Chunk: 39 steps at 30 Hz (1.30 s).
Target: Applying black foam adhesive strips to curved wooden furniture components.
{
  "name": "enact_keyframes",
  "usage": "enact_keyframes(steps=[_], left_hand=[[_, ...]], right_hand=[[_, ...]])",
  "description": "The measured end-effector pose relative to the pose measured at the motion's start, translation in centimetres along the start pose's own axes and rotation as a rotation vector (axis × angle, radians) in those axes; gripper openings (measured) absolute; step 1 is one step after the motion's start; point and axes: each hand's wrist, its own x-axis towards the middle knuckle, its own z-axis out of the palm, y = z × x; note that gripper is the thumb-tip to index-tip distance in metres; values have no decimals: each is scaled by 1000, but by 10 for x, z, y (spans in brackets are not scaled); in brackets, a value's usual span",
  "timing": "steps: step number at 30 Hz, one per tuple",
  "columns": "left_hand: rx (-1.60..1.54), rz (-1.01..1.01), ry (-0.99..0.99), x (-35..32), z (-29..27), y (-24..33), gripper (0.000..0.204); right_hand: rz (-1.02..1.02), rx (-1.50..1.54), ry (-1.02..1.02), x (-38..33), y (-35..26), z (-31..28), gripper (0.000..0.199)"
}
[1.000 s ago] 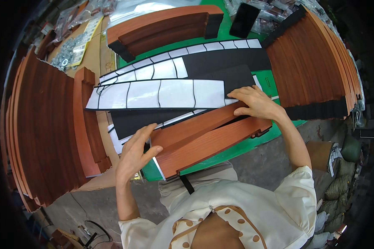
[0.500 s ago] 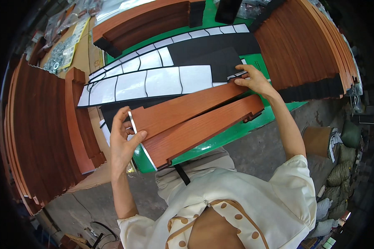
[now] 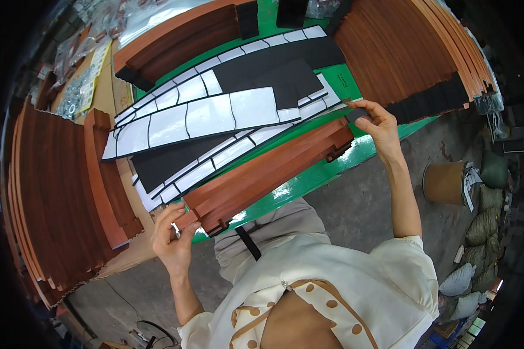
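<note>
A long reddish-brown wooden piece (image 3: 268,174) lies slanted across the near edge of the green table (image 3: 326,168). My left hand (image 3: 174,235) grips its near-left end at the table's corner. My right hand (image 3: 375,119) is at the far-right end, fingers pinched on a small black pad (image 3: 355,112) just above the wood. Behind the wood lie long sheets of black foam strips with white backing (image 3: 215,116).
Stacks of the same reddish-brown wooden pieces stand at the left (image 3: 52,192), the far right (image 3: 407,52) and the back (image 3: 180,35). A brown drum (image 3: 445,181) and filled sacks (image 3: 477,256) sit on the concrete floor to the right.
The wooden piece has been shifted and turned along the table edge. My left hand moved down to its near-left end and closed on it; my right hand moved up to the black pad.
</note>
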Motion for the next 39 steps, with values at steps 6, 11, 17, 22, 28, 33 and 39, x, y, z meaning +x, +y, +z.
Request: enact_keyframes(steps=[6,11,17,22,28,33,39], left_hand=[[42,27,-112,7,4,-3,33],[-42,116,-222,20,-18,-15,31],[741,315,-210,100,-10,-39,51],[1184,710,-142,153,10,-78,46],[972,781,-340,151,9,-70,29],[779,603,-590,145,10,-64,33],[702,613,-449,178,46,-71,45]], right_hand=[[32,-36,-47,-7,16,-7,39],[-103,-75,-166,-4,14,-12,46],[-202,-132,-63,22,-16,-15,42],[-231,-296,-284,56,-59,25,34],[-410,-658,-533,117,-74,92,23],[-612,-883,-761,177,-31,150,21],[-858,-1262,-921,200,0,199,29]])
